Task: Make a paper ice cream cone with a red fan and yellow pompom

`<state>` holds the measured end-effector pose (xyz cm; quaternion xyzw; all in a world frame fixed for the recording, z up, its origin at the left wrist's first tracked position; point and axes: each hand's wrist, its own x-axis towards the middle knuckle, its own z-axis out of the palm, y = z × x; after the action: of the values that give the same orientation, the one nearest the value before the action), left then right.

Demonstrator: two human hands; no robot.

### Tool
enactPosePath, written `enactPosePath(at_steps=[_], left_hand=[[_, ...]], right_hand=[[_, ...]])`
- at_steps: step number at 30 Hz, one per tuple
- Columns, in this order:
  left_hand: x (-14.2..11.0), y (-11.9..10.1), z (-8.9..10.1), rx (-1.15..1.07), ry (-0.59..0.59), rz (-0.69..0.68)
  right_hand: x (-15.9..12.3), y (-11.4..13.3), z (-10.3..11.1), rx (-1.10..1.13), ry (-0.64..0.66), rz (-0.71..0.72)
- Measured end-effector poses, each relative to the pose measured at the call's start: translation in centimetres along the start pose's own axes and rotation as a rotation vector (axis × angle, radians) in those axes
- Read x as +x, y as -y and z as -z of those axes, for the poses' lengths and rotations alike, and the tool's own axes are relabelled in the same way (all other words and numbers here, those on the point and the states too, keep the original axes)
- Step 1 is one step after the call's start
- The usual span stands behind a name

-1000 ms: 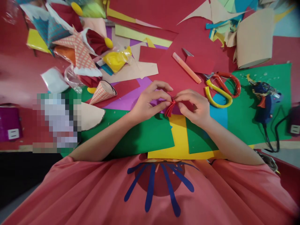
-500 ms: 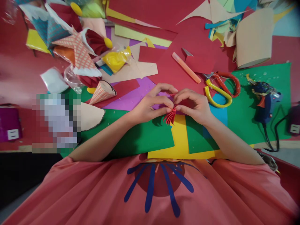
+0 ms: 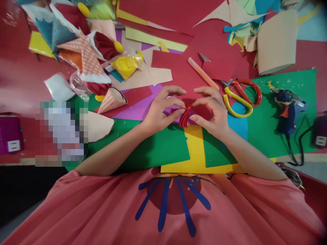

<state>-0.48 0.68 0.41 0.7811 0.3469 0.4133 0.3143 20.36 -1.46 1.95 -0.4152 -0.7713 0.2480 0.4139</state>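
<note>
A small pleated piece of red paper (image 3: 184, 119) hangs in front of me, its folds fanning downward. My left hand (image 3: 163, 108) pinches its upper end between thumb and fingertips. Just to the right, my right hand (image 3: 213, 110) is open, thumb and fingers apart and curved around the paper's other side; the index fingertip is close to its top, and I cannot tell if it touches. Beneath both hands lie sheets of green paper (image 3: 153, 146), yellow paper (image 3: 196, 146) and purple paper (image 3: 135, 105).
Scissors with red and yellow handles (image 3: 238, 107) lie right of my hands, below an orange marker (image 3: 203, 73). A blue glue gun (image 3: 291, 112) with a cord rests farther right. At left are a checked paper cone (image 3: 112, 100) and a patterned star (image 3: 87, 56). Red sheets (image 3: 209, 41) cover the back.
My right hand's fingers have spread and come off the pleated paper. The paper, still in my left hand, has tilted more upright and its folds have drawn closer together.
</note>
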Motion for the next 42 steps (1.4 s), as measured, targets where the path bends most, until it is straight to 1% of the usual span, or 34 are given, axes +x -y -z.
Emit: enactPosePath(at_steps=[4, 9, 12, 14, 18, 21, 24, 28, 33, 37, 42], left_hand=[[0.01, 0.03, -0.08, -0.083, 0.014, 0.050], [0.12, 0.20, -0.20, -0.205, 0.075, 0.097], [0.19, 0.31, -0.16, -0.227, 0.087, 0.111], [0.23, 0.33, -0.07, -0.233, 0.089, 0.122], [0.27, 0.35, 0.09, -0.198, 0.078, 0.139], [0.22, 0.28, 0.08, -0.139, 0.042, 0.131], [0.12, 0.06, -0.03, -0.073, 0.024, 0.120], [-0.02, -0.23, -0.21, -0.017, 0.034, 0.094], [-0.04, -0.31, -0.21, -0.030, 0.059, 0.051], [0.02, -0.23, -0.17, -0.056, 0.037, 0.068], [0.05, -0.09, -0.04, -0.079, 0.086, 0.092]], right_hand=[[-0.20, -0.11, -0.02, -0.005, 0.063, -0.002], [-0.52, -0.21, -0.14, 0.025, 0.138, 0.012], [-0.52, -0.05, -0.09, 0.053, 0.119, 0.038], [-0.40, 0.10, -0.05, 0.043, 0.102, 0.025], [-0.09, 0.31, -0.06, 0.038, -0.004, 0.009], [-0.02, 0.38, -0.20, 0.016, -0.060, 0.069], [-0.21, 0.34, -0.41, -0.082, -0.035, 0.141], [-0.56, -0.01, -0.68, -0.170, 0.025, 0.131], [-0.56, -0.52, -0.66, -0.127, 0.044, 0.125], [-0.36, -0.51, -0.41, -0.104, 0.060, 0.100], [-0.31, -0.49, -0.24, -0.071, 0.069, 0.139]])
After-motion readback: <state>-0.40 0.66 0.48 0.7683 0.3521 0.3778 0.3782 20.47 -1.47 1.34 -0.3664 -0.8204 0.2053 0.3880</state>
